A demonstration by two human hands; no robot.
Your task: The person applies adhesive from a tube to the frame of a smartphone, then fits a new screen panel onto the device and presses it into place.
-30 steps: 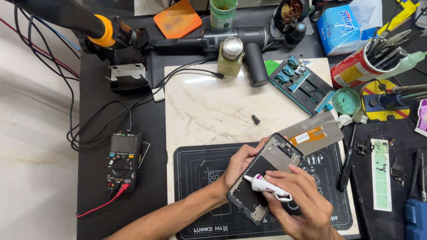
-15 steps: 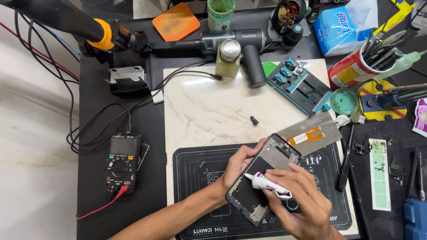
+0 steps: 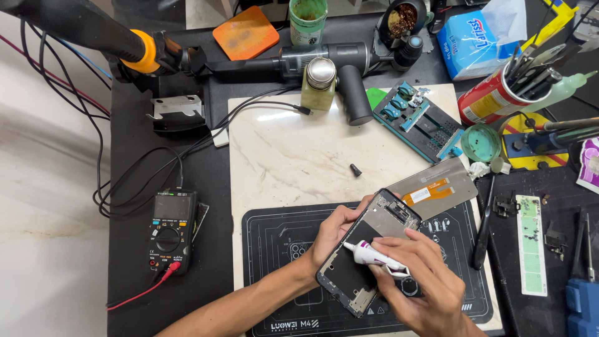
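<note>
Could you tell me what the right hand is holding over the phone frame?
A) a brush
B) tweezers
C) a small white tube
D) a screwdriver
C: the right hand grips a small white tube, its nozzle pointing at the phone frame that the left hand steadies.

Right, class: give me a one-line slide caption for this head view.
Left hand steadies an opened phone frame while right hand applies a small white tube.
</note>
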